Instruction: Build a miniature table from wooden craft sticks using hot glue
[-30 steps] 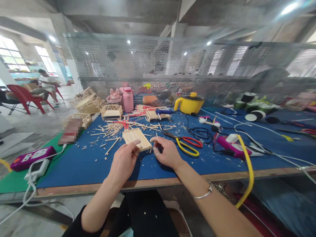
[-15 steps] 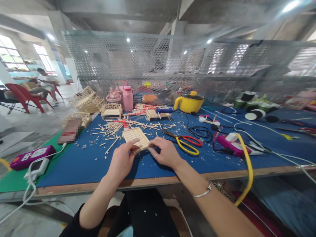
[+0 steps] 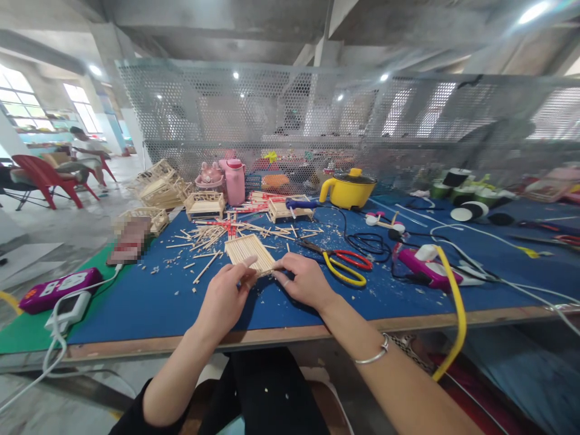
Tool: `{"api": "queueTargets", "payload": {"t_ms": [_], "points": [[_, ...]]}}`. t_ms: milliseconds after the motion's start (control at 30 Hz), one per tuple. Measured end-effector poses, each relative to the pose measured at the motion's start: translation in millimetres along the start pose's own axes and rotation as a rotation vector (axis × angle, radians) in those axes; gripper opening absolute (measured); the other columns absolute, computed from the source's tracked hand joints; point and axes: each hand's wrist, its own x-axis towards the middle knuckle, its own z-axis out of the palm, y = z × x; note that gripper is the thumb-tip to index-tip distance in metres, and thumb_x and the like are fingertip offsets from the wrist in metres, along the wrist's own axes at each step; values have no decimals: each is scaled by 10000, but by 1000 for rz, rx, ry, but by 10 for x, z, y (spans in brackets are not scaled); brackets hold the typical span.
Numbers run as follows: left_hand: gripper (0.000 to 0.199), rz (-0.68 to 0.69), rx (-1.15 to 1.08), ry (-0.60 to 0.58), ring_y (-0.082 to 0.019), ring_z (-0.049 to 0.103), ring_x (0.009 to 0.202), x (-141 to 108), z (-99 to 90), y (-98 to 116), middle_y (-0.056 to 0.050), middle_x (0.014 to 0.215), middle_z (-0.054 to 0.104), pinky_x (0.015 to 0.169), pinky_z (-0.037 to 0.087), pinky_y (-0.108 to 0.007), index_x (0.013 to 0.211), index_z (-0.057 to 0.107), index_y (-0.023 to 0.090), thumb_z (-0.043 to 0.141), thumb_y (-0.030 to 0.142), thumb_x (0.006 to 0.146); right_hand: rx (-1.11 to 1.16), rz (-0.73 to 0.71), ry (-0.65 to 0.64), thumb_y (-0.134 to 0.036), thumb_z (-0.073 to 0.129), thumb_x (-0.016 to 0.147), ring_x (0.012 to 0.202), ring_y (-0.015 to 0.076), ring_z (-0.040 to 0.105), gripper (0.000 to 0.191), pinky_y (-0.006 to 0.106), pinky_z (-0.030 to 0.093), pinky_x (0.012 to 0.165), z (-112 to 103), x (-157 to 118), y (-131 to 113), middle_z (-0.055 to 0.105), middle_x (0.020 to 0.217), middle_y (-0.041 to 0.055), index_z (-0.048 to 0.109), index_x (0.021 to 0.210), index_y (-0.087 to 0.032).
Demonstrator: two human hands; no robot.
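A small panel of wooden sticks laid side by side (image 3: 249, 251) is held over the blue table mat (image 3: 136, 302). My left hand (image 3: 229, 293) grips its near left edge, thumb on top. My right hand (image 3: 302, 278) pinches the near right corner. Loose sticks (image 3: 203, 235) lie scattered just behind the panel. To the right of my right hand are scissors with red and yellow handles (image 3: 347, 269). Behind the panel, a blue glue gun (image 3: 301, 204) rests on a small wooden stick frame (image 3: 278, 210).
More stick frames (image 3: 161, 184) are piled at the back left, near a pink thermos (image 3: 234, 181). A yellow pot (image 3: 351, 190) stands behind the scissors. Cables, a purple power strip (image 3: 421, 266) and a phone (image 3: 129, 241) lie around. A person sits far left.
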Motion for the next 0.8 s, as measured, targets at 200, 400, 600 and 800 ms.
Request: {"api": "queueTargets", "payload": {"t_ms": [200,400,600,800], "points": [[192,-52,-26,51,-187,653,926,-5,59,25,-32,1025,729,812,514,-306,948,667,212,566,120,815,43,10,-1,-184,608,829,744,158,606,62,265,451,696,17,4,29,655,780,42,670,823,-181],[329,-51,-88,50,-166,659,863,4,59,-9,-16,913,738,803,518,-290,1075,635,210,572,73,782,132,60,2,-161,649,795,695,143,595,42,258,447,671,29,18,63,653,737,19,679,797,-190],[327,-46,-67,53,-172,658,875,6,54,16,-21,900,740,807,515,-287,1073,641,196,566,69,781,141,71,-8,-70,637,721,693,142,566,122,261,440,679,8,25,54,616,727,7,648,754,-186],[329,-41,-54,56,-172,657,876,2,56,1,-12,895,742,801,515,-287,1087,635,200,568,81,788,111,104,-65,-107,666,721,768,155,581,172,266,438,731,26,18,45,637,833,24,630,870,-187]]}}
